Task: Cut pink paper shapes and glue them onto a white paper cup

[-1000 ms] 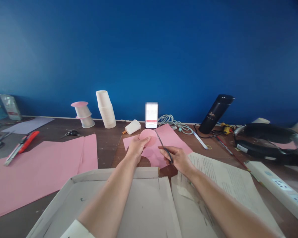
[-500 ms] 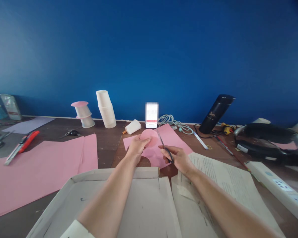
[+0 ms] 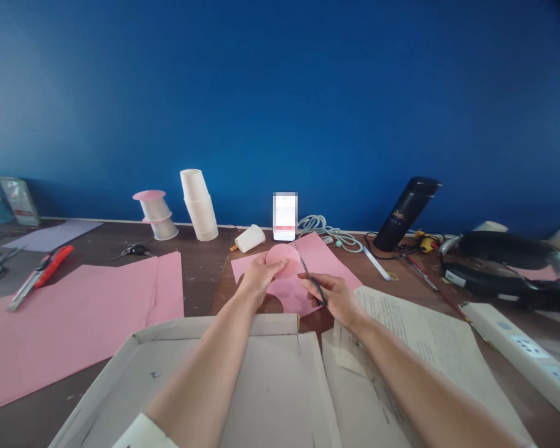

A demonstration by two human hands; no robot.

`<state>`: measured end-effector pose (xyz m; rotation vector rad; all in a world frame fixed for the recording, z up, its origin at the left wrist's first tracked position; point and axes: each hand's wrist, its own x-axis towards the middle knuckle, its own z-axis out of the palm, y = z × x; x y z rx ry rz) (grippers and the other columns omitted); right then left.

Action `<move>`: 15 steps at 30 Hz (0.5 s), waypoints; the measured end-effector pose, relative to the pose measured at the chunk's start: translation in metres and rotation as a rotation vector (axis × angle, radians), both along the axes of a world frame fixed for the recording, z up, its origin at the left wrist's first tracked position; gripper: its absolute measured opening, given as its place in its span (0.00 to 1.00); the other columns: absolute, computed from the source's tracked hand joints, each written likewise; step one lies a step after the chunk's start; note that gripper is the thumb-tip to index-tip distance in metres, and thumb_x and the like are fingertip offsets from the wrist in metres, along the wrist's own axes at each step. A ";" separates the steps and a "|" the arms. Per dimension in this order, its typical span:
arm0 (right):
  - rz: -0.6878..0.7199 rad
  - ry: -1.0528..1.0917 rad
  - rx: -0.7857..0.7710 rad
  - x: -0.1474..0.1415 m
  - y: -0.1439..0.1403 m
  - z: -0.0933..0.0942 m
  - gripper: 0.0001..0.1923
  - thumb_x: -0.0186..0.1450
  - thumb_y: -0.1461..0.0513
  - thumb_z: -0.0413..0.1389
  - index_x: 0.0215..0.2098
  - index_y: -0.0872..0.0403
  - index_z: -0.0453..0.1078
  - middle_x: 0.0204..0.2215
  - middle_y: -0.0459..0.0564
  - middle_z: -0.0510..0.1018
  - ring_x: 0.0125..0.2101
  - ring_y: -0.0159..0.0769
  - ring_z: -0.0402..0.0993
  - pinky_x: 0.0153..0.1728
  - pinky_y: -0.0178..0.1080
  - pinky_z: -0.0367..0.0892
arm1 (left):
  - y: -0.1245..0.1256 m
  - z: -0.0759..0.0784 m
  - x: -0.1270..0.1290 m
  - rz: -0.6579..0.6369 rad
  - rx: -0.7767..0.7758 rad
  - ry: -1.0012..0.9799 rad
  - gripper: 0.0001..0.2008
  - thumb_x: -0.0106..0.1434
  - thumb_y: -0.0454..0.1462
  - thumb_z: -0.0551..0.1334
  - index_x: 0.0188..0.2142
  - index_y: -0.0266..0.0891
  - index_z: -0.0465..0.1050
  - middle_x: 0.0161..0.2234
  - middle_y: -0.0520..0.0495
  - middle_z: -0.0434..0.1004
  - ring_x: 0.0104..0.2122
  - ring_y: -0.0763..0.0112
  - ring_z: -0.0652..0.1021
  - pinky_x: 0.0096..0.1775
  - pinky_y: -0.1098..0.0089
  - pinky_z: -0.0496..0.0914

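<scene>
My left hand pinches a round pink paper disc, thumb on top. Scissors with dark handles are gripped in my right hand; their blades point away from me and lie along the disc's right edge. Whether the blades touch the paper I cannot tell. Beneath both hands a larger pink sheet lies on the table, with a curved cut-out in its near edge. Just behind the disc a phone stands upright with its screen lit.
Left of my hands are a tipped paper cup, stacked white cups, cups with pink discs, keys, pink sheets and a red utility knife. Rightward: a coiled cable, black bottle, power strip. Cardboard lies nearest.
The disc in my left hand has shifted slightly to the right, towards the scissors. My right hand stays almost in the same place, and the other things lie as before.
</scene>
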<state>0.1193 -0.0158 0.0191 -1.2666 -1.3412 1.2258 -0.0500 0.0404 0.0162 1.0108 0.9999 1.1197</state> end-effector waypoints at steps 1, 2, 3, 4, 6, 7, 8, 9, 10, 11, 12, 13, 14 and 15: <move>-0.002 -0.004 -0.004 0.000 0.000 0.000 0.25 0.54 0.49 0.60 0.42 0.58 0.74 0.22 0.44 0.66 0.20 0.27 0.63 0.23 0.34 0.61 | 0.000 0.000 0.000 0.002 -0.001 0.005 0.21 0.48 0.43 0.69 0.40 0.35 0.74 0.36 0.40 0.78 0.29 0.67 0.76 0.30 0.69 0.70; -0.005 -0.010 -0.008 0.000 0.000 0.000 0.26 0.54 0.49 0.60 0.42 0.58 0.74 0.22 0.44 0.67 0.20 0.27 0.63 0.23 0.34 0.62 | 0.000 0.000 0.000 0.005 -0.004 0.008 0.21 0.48 0.43 0.69 0.40 0.35 0.74 0.36 0.40 0.78 0.28 0.67 0.76 0.30 0.69 0.70; -0.009 -0.015 -0.011 0.000 0.000 0.001 0.26 0.53 0.48 0.60 0.42 0.58 0.74 0.22 0.44 0.67 0.20 0.27 0.63 0.23 0.34 0.62 | 0.001 -0.001 0.000 0.006 -0.007 0.011 0.21 0.48 0.43 0.69 0.40 0.36 0.74 0.36 0.40 0.78 0.28 0.67 0.76 0.30 0.70 0.70; -0.014 -0.018 -0.013 0.000 0.000 0.001 0.26 0.53 0.48 0.60 0.42 0.58 0.74 0.21 0.44 0.67 0.20 0.28 0.63 0.23 0.34 0.62 | 0.001 -0.001 0.000 0.006 -0.009 0.011 0.21 0.48 0.44 0.69 0.40 0.36 0.74 0.35 0.40 0.78 0.28 0.67 0.76 0.30 0.70 0.70; -0.021 -0.025 -0.015 0.000 0.000 0.002 0.26 0.53 0.48 0.60 0.42 0.58 0.74 0.21 0.44 0.67 0.20 0.28 0.63 0.23 0.35 0.63 | 0.001 -0.001 0.000 0.006 -0.012 0.007 0.21 0.47 0.44 0.69 0.40 0.36 0.74 0.34 0.41 0.78 0.28 0.67 0.76 0.29 0.69 0.70; -0.020 -0.030 -0.014 0.000 0.000 0.003 0.26 0.53 0.48 0.60 0.42 0.58 0.75 0.21 0.44 0.67 0.21 0.28 0.63 0.23 0.35 0.63 | 0.001 -0.002 0.000 0.009 -0.012 0.004 0.22 0.47 0.44 0.69 0.40 0.36 0.74 0.34 0.41 0.78 0.28 0.67 0.76 0.29 0.69 0.70; -0.020 -0.034 -0.013 0.000 0.000 0.003 0.26 0.53 0.48 0.60 0.42 0.58 0.75 0.21 0.44 0.67 0.21 0.28 0.63 0.23 0.35 0.63 | 0.001 -0.002 0.000 0.012 -0.013 0.002 0.22 0.47 0.44 0.69 0.40 0.36 0.74 0.34 0.41 0.78 0.28 0.67 0.76 0.29 0.69 0.70; -0.017 -0.036 -0.012 0.000 0.000 0.003 0.26 0.53 0.48 0.60 0.42 0.58 0.75 0.21 0.44 0.67 0.21 0.28 0.63 0.23 0.35 0.63 | 0.001 -0.002 0.000 0.014 -0.012 0.000 0.22 0.47 0.44 0.69 0.40 0.36 0.74 0.34 0.41 0.78 0.28 0.67 0.76 0.29 0.69 0.70; -0.014 -0.036 -0.010 -0.001 0.000 0.003 0.26 0.53 0.48 0.60 0.42 0.58 0.75 0.21 0.44 0.67 0.21 0.28 0.63 0.24 0.34 0.63 | 0.001 -0.002 0.000 0.015 -0.012 0.000 0.22 0.47 0.44 0.69 0.40 0.36 0.74 0.34 0.41 0.78 0.28 0.67 0.76 0.29 0.70 0.70; -0.013 -0.035 -0.009 -0.001 0.000 0.003 0.25 0.53 0.48 0.60 0.41 0.58 0.75 0.21 0.44 0.67 0.21 0.27 0.63 0.24 0.34 0.63 | 0.001 -0.002 0.000 0.015 -0.012 0.000 0.22 0.47 0.44 0.69 0.40 0.36 0.74 0.35 0.41 0.78 0.28 0.67 0.76 0.29 0.70 0.70; -0.014 -0.032 -0.009 -0.001 0.000 0.003 0.25 0.53 0.49 0.60 0.41 0.58 0.75 0.21 0.44 0.67 0.20 0.27 0.63 0.24 0.34 0.63 | 0.001 -0.002 0.001 0.012 -0.013 0.000 0.22 0.47 0.44 0.69 0.40 0.36 0.74 0.35 0.41 0.78 0.29 0.67 0.76 0.30 0.69 0.70; -0.013 -0.027 -0.010 -0.001 0.000 0.002 0.25 0.53 0.49 0.60 0.41 0.58 0.75 0.21 0.44 0.67 0.20 0.27 0.63 0.23 0.34 0.62 | 0.001 -0.002 0.001 0.011 -0.012 -0.002 0.22 0.47 0.44 0.69 0.40 0.35 0.74 0.35 0.40 0.78 0.29 0.67 0.76 0.30 0.69 0.70; -0.013 -0.021 -0.009 0.000 0.001 0.001 0.25 0.53 0.49 0.60 0.42 0.58 0.75 0.21 0.44 0.66 0.20 0.27 0.62 0.23 0.34 0.62 | 0.002 -0.003 0.001 0.011 -0.010 -0.006 0.22 0.47 0.44 0.69 0.40 0.35 0.74 0.36 0.40 0.78 0.29 0.66 0.77 0.30 0.69 0.70; -0.013 -0.015 -0.006 0.000 0.001 0.000 0.26 0.53 0.49 0.60 0.41 0.59 0.74 0.21 0.43 0.66 0.20 0.27 0.62 0.23 0.34 0.62 | 0.002 -0.004 0.001 0.011 -0.006 -0.013 0.22 0.46 0.44 0.69 0.40 0.36 0.74 0.36 0.40 0.78 0.30 0.66 0.77 0.31 0.69 0.70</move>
